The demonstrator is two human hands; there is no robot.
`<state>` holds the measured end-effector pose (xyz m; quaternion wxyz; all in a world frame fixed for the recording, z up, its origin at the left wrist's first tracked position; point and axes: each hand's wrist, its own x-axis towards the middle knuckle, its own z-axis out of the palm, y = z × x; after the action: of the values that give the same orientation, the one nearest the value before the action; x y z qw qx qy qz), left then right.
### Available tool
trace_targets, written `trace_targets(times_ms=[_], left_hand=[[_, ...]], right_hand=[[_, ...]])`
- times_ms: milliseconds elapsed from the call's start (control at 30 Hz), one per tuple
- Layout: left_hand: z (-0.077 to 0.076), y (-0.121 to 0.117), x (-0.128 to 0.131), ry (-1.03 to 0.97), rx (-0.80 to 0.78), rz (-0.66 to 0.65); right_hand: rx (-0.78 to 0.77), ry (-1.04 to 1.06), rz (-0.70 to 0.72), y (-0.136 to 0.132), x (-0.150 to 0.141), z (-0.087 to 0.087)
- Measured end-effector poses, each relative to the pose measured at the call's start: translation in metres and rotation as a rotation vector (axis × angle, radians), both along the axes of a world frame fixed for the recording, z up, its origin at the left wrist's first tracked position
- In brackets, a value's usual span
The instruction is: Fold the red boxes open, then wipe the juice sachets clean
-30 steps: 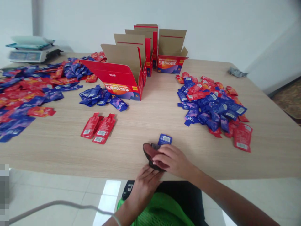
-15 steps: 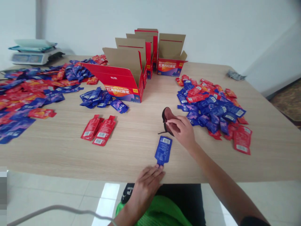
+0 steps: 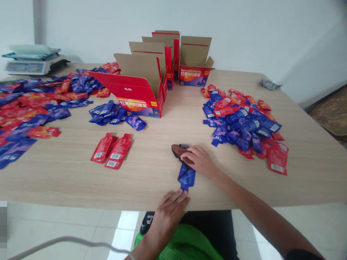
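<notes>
My right hand [image 3: 199,160] is closed on a pair of sunglasses [image 3: 177,150], by the look of the dark rim, reddish-brown lens and thin black arm. They hang over the upper part of a blue pouch [image 3: 186,179] and partly cover it. The pouch lies flat near the table's front edge, its neck toward me. On that neck rest the outstretched fingertips of my left hand [image 3: 172,206], flat against the table. Two or more red pouches [image 3: 118,151] lie to the left, barcodes up.
Open red cartons [image 3: 141,104] stand in a row at the back, with another carton [image 3: 193,76] beside them. A mixed pouch pile [image 3: 244,124] lies right; a larger spread [image 3: 40,101] covers the left. A scale [image 3: 29,67] and a grey cloth [image 3: 270,85] sit farther back.
My right hand has moved the sunglasses down and left, from above the blue pouch to over its upper part. My left hand stays on the pouch's neck. The view has shifted slightly.
</notes>
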<state>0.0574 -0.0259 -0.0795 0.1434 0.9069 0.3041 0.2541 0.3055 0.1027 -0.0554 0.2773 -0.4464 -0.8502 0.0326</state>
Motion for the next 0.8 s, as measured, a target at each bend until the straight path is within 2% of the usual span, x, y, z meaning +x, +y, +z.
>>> trace_targets(times_ms=[67,133,200,267,367,433,467,533,600,700,800], left_hand=[[0.0,0.0,-0.001,0.015,0.003,-0.004],[0.0,-0.001,-0.001,0.021,0.005,-0.008],[-0.001,-0.001,-0.001,0.016,0.01,-0.008],[-0.001,-0.001,-0.001,-0.001,0.015,-0.002],[0.0,-0.001,0.0,-0.042,0.013,0.023],[0.002,-0.001,0.0,-0.057,0.004,0.031],[0.002,-0.001,0.0,-0.05,0.001,0.027],[0.003,-0.001,0.001,-0.012,0.007,0.011],[0.004,0.0,0.0,0.03,0.032,0.0],[0.007,0.003,-0.002,0.069,0.084,-0.016],[0.015,0.008,-0.007,0.134,0.078,-0.062]], right_hand=[[0.058,-0.014,-0.093,0.022,0.008,0.013],[0.136,0.089,-0.193,0.026,0.01,0.029],[0.171,0.264,-0.253,0.01,0.005,0.043],[0.119,0.373,-0.201,-0.02,-0.006,0.05],[0.006,0.255,0.048,-0.063,-0.021,0.041],[-0.043,0.138,0.162,-0.075,-0.025,0.024],[-0.057,0.111,0.171,-0.074,-0.023,0.016],[-0.059,0.103,0.106,-0.058,-0.015,0.003],[-0.024,0.089,-0.025,-0.033,-0.002,0.0],[0.057,0.102,-0.233,-0.006,0.02,0.014],[0.139,0.303,-0.411,-0.013,0.034,0.032]])
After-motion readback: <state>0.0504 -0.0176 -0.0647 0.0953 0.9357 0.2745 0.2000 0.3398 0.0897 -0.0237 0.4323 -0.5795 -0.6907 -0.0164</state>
